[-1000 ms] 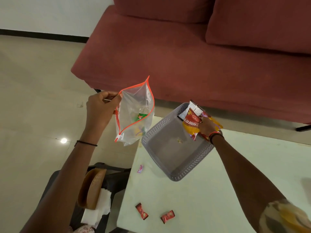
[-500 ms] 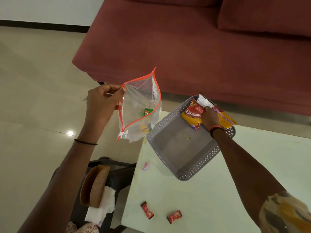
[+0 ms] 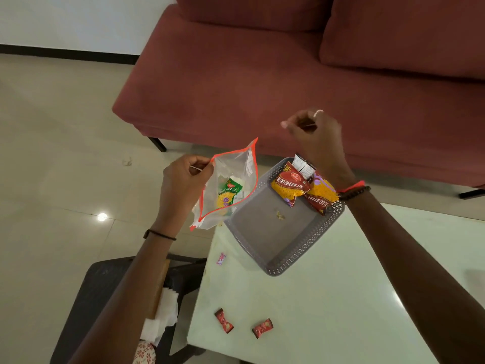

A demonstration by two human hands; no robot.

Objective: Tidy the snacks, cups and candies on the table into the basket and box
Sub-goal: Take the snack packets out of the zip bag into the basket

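I was in a home living room. A red sofa (image 3: 288, 82) faced my low table (image 3: 341, 311) on tiled floor (image 3: 52, 153)

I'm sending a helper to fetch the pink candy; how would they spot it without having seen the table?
Start at the pale table and find the grey basket at its far left corner. The pink candy lies by the table's left edge, just nearer than the basket. It is pink and alone, unlike the two red candies by the near edge.
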